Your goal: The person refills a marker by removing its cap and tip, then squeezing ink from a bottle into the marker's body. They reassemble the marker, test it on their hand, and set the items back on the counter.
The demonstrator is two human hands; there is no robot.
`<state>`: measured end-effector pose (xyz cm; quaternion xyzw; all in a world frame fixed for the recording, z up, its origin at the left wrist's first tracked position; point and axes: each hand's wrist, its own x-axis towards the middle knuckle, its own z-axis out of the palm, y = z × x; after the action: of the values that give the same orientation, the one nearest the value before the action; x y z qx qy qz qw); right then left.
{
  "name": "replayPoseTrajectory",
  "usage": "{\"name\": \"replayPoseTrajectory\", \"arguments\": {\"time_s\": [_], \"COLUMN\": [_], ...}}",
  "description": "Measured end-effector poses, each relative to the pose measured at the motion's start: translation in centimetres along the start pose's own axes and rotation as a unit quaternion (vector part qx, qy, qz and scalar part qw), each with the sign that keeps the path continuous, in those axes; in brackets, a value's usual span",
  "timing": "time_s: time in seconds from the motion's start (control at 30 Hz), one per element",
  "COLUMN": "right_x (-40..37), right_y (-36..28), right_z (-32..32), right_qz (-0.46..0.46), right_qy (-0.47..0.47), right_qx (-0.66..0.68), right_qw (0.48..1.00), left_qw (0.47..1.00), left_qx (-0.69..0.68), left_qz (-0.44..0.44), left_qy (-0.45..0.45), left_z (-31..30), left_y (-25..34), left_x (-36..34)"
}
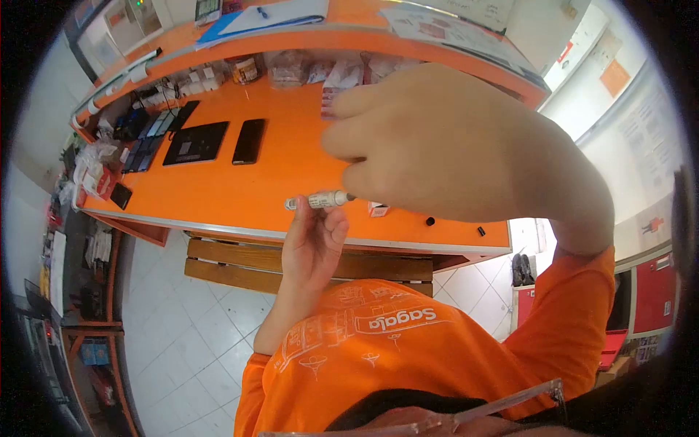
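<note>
My left hand [313, 244] is raised at the table's near edge, its fingers closed round a short white printed tube [326, 199], pen-like in shape. The tube lies nearly level, and its right end narrows to a dark tip just under the fingers of my right hand [429, 138]. That right hand is close to the camera, back turned up and fingers curled. What it grips, if anything, is hidden behind the fingers. Beyond the tube a small white and red box [378, 210] stands on the orange table [218, 197], partly covered by the right hand.
Two small black pieces [430, 221] lie near the table's right front edge. A black phone [248, 141], a dark tablet [195, 143] and several more phones [143, 154] rest on the left half. Above runs an orange shelf [349, 38] with papers. A wooden bench [233, 256] stands below the front edge.
</note>
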<state>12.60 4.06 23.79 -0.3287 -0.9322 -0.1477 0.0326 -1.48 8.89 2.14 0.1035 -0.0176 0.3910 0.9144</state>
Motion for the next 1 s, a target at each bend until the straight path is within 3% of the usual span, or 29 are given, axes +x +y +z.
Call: {"name": "replayPoseTrajectory", "arguments": {"time_s": [0.17, 0.27, 0.33, 0.47, 0.57, 0.73, 1.0], "right_x": [0.5, 0.5, 0.4, 0.3, -0.1, 0.5, 0.8], "right_y": [-0.2, 0.0, 0.1, 0.1, 0.3, 0.2, -0.1], "right_z": [-0.5, -0.2, 0.0, 0.2, 0.8, 0.1, -0.3], "right_qz": [-0.002, -0.011, 0.024, 0.023, 0.004, -0.008, 0.008], "right_qy": [-0.067, -0.061, -0.001, -0.044, 0.030, -0.048, -0.068], "right_qx": [-0.051, -0.057, 0.054, -0.019, 0.011, -0.042, -0.016], "right_qw": [0.996, 0.996, 0.998, 0.999, 0.999, 0.998, 0.998], "left_qw": [1.000, 0.999, 0.999, 1.000, 0.999, 1.000, 0.999], "left_qx": [0.004, 0.013, 0.012, 0.008, 0.003, 0.000, 0.002], "left_qz": [0.021, 0.026, 0.027, 0.025, 0.030, 0.028, 0.038], "left_qy": [0.017, 0.035, 0.031, 0.010, 0.012, 0.012, 0.030], "left_z": [-0.1, 0.2, 0.1, -0.2, -0.3, -0.3, -0.2], "left_y": [-0.1, -0.2, -0.2, -0.1, -0.2, -0.3, -0.5], "left_x": [0.1, 0.1, 0.2, 0.3, 0.3, 0.2, 0.1]}}
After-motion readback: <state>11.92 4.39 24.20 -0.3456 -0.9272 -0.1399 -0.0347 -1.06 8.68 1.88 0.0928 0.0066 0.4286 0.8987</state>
